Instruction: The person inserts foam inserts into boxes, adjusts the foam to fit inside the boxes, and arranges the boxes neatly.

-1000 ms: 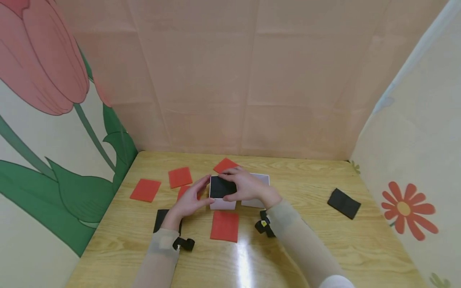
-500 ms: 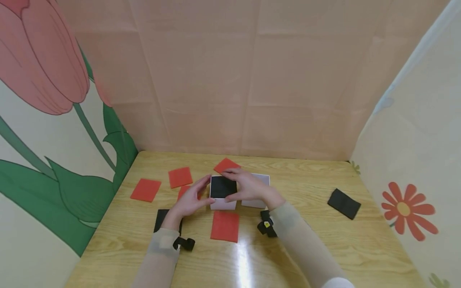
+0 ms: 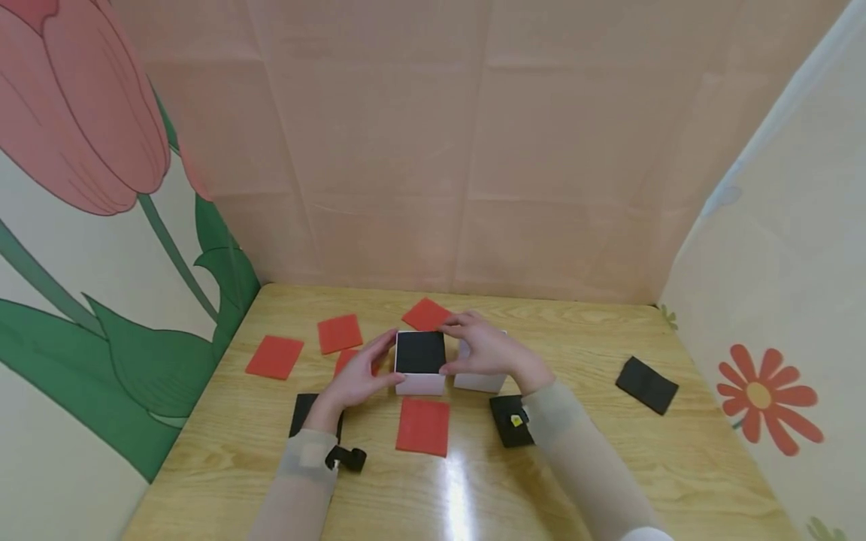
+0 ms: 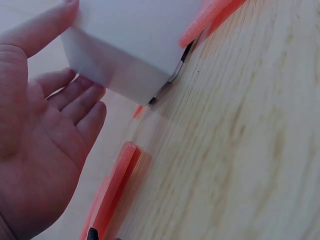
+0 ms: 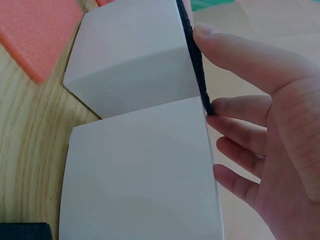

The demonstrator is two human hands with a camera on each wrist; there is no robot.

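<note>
A white box [image 3: 419,385] stands at the middle of the table, a black foam square [image 3: 419,352] lying across its top. My left hand [image 3: 355,378] rests at the box's left side, thumb at the front corner and fingers towards the back; in the left wrist view its fingers are loosely bent. My right hand [image 3: 490,349] is at the right edge of the foam square, thumb near the front corner and fingertips near the back one. In the right wrist view the thumb [image 5: 235,55] touches the foam's edge. Under that hand is a second white box [image 5: 140,175], partly hidden.
Red foam squares lie around the boxes: one in front [image 3: 422,427], one behind [image 3: 426,314] and several to the left. A black piece [image 3: 646,385] lies far right. Another black piece [image 3: 302,409] is partly under the left forearm, and one [image 3: 502,424] near the right wrist.
My right hand has moved right, off the top of the black foam square to its right edge, uncovering it. The left hand, the boxes and the foam square stay in place.
</note>
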